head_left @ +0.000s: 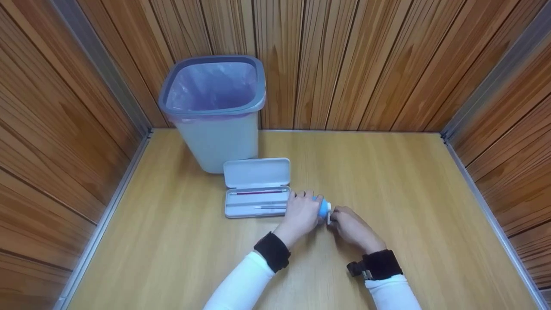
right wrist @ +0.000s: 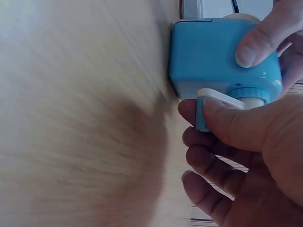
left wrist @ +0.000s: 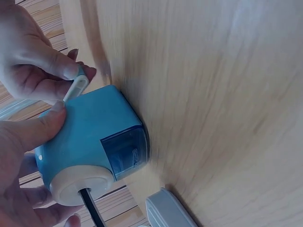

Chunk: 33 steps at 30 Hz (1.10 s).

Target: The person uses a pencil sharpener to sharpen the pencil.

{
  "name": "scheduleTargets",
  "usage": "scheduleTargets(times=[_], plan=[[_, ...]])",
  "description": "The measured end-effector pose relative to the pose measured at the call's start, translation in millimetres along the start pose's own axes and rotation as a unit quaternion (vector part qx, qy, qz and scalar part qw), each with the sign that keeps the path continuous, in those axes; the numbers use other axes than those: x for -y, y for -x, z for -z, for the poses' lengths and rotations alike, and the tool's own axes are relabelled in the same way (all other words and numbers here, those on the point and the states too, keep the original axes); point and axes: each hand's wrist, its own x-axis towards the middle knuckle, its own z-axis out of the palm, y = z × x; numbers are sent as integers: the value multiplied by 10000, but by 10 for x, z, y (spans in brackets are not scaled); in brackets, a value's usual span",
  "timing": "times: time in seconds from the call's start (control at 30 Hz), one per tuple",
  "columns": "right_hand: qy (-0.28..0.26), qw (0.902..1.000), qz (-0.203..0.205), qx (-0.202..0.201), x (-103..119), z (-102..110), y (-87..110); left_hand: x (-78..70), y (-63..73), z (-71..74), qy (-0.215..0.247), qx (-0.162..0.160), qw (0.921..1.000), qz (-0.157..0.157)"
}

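Note:
A blue crank pencil sharpener [left wrist: 102,116] stands on the table, with a dark transparent shavings drawer [left wrist: 127,151]. My left hand [head_left: 301,215] grips its body from above, thumb on one side. A dark pencil [left wrist: 91,207] sticks into the pale round front of the sharpener in the left wrist view. On the opposite side, my right hand [head_left: 355,228] pinches the blue knob [right wrist: 201,113] of the white crank arm [right wrist: 225,98] between thumb and index finger. Its other fingers are loosely bent below. In the head view the left hand hides most of the sharpener.
Left of the sharpener lies an opened pencil case [head_left: 241,211], its lid [head_left: 258,173] tilted back. Inside are a red pencil [head_left: 258,192] and a slim grey one [head_left: 269,207]. Behind stands a lined waste bin [head_left: 219,142]. Wooden walls border the table at the back and sides.

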Motion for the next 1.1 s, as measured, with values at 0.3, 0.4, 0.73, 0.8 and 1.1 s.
scheduleTargets(times=[0.3, 0.4, 0.73, 0.8, 1.1], plan=[[342, 9993, -84, 125, 107, 107, 100, -7, -12, 0, 288, 385, 9988, 37], [447, 9990, -29, 54, 128, 137, 116, -12, -17, 8, 378, 450, 9983, 51], [544, 9985, -64, 29, 195, 252, 161, -27, -18, 14, 410, 512, 9978, 71], [572, 9983, 49, -53, 201, 273, 153, -21, -18, 9, 368, 435, 9984, 48], [606, 9972, 289, -328, 217, 325, 96, 5, 6, 4, 274, 319, 9991, 34]])
